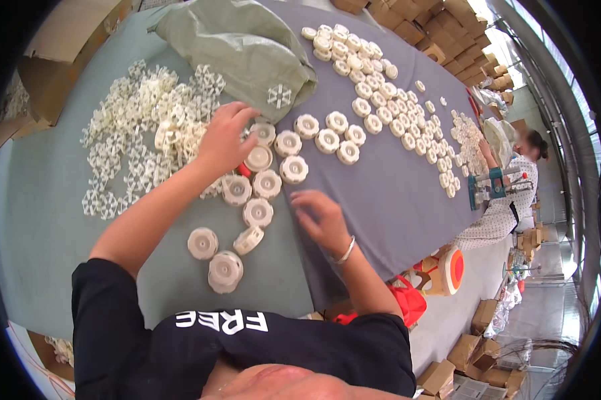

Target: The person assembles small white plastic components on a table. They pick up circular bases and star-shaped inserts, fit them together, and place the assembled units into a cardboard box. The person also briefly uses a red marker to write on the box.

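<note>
White plastic wheels lie finished beneath our left hand — fingers curled, grasp unclear — right hand spread empty; loose star pieces beyond remain.

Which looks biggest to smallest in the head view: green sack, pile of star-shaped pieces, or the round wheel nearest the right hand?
1. Green sack.
2. Pile of star-shaped pieces, close in spread to the sack, so this order is unsure.
3. Round wheel, clearly the smallest.

A long grey-covered worktop runs beyond the fingers; cardboard boxes stack at its far end, daylit pale floor right.
</note>
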`<state>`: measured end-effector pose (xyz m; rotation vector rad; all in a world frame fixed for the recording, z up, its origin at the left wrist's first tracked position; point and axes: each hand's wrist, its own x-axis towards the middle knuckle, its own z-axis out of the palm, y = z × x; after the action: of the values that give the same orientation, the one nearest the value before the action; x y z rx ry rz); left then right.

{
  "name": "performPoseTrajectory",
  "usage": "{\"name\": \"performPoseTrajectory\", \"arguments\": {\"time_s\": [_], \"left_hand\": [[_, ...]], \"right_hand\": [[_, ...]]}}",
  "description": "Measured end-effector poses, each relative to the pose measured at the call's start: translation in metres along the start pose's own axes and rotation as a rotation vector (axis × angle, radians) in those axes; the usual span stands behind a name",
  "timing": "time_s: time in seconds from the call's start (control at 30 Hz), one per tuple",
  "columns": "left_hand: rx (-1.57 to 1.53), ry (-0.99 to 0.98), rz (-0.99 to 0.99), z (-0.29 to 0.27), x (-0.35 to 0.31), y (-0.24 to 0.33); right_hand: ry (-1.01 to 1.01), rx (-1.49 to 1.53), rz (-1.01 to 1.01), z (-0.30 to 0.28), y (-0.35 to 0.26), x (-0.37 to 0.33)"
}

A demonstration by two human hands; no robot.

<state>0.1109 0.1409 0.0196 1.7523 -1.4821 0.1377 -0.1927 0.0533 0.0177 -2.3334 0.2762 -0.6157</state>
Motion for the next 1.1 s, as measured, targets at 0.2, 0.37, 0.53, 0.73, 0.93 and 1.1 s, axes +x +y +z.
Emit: {"name": "performPoseTrajectory", "arguments": {"time_s": [0.2,0.37,0.53,0.73,0.93,1.1], "left_hand": [[0.223,0.385,-0.180,0.094,0.135,0.008],[0.171,0.182,-0.262,0.047,0.165,-0.107],[-0.442,0.100,-0.421,-0.011,0.144,-0.120],[-0.724,-0.160,-0.730,0.005,0.123,-0.124],[-0.540,-0.367,0.168,-0.018,0.070,-0.041],[0.100,-0.602,0.399,-0.027,0.005,-0.029]], "right_hand": [[0.343,0.054,0.226,-0.037,0.128,0.189],[-0.229,0.526,0.312,0.014,0.129,0.293],[0.179,-0.126,-0.006,0.063,0.126,0.349],[0.275,-0.464,0.445,0.072,0.102,0.335],[0.390,0.596,0.595,0.041,0.110,0.288],[-0.009,1.111,0.686,0.065,0.104,0.287]]}}
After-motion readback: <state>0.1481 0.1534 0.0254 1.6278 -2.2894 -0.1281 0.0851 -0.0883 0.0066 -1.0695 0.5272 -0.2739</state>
